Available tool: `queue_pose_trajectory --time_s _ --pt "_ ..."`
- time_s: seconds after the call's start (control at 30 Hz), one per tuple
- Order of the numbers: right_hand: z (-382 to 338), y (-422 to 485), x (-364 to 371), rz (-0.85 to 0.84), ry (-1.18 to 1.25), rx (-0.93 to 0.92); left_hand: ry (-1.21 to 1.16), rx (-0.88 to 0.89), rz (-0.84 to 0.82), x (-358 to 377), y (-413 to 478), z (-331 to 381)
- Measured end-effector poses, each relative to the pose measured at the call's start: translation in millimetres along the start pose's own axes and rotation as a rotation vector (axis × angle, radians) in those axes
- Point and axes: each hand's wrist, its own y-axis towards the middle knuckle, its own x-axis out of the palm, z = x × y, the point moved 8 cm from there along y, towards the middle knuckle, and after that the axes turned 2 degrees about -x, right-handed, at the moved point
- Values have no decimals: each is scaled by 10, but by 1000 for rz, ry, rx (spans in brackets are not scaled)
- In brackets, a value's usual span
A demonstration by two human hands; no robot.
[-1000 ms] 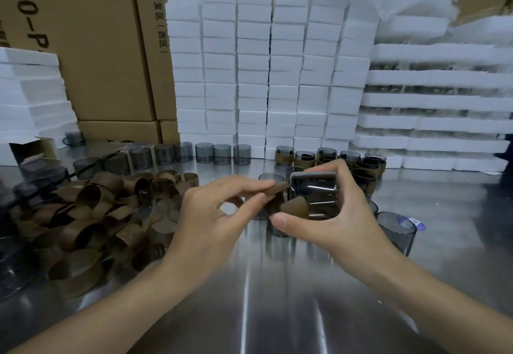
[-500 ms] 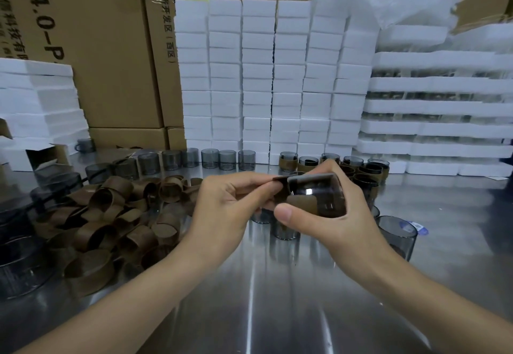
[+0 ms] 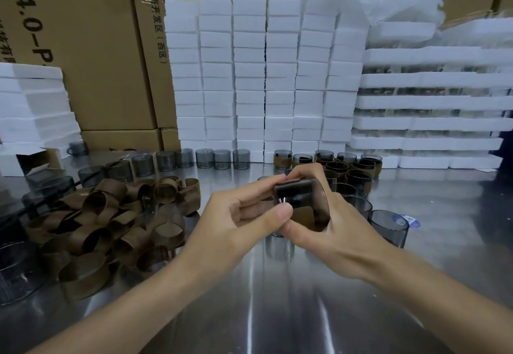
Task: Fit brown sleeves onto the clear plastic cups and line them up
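I'm looking across a steel counter (image 3: pixel 277 312) that is reflecting light in pale streaks. Tan cardboard boxes (image 3: pixel 91 48) are standing behind it, white foam blocks (image 3: pixel 249 76) are rising in columns before them, and foam trays (image 3: pixel 430 123) are sitting stacked at the right.

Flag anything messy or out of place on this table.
The sleeves lie in a tangled heap on the left, some squashed, unlike the neat cup row behind. A blue-and-white scrap lies loose by a bare cup at right.

Brown sleeves (image 3: pixel 111 223); smoky grey cups (image 3: pixel 388 227); white foam blocks (image 3: pixel 249 76).
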Motion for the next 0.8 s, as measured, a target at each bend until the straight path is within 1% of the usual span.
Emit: queue_pose_trajectory --time_s 0.17,0.27,0.37,0.43,0.5,0.57,0.63,0.7,0.73,0.8 --pt "-96 -25 155 -120 -276 -22 103 -11 -19 12 -4 -67" --pt "-121 -36 194 -157 -332 -33 81 -37 -41 -1 3 -90" --pt "-125 11 105 -110 -410 -53 48 -27 -81 -16 40 -60" --pt "-125 48 21 -23 -401 -69 12 -9 -37 -55 71 -57" --pt "-106 57 -50 89 -324 -94 -43 7 78 -137 85 -67" --pt "-74 48 -88 172 -90 -116 -143 -12 137 -177 87 -95" --pt "-48 51 -80 182 177 -122 -288 -55 143 -199 107 -131" --pt "-21 76 -74 166 400 -88 -377 -85 147 -239 136 -153" --pt "-10 94 -84 166 474 -74 -400 -95 136 -244 149 -162" --pt "-7 123 -121 164 541 -61 -449 -121 100 -221 172 -192"
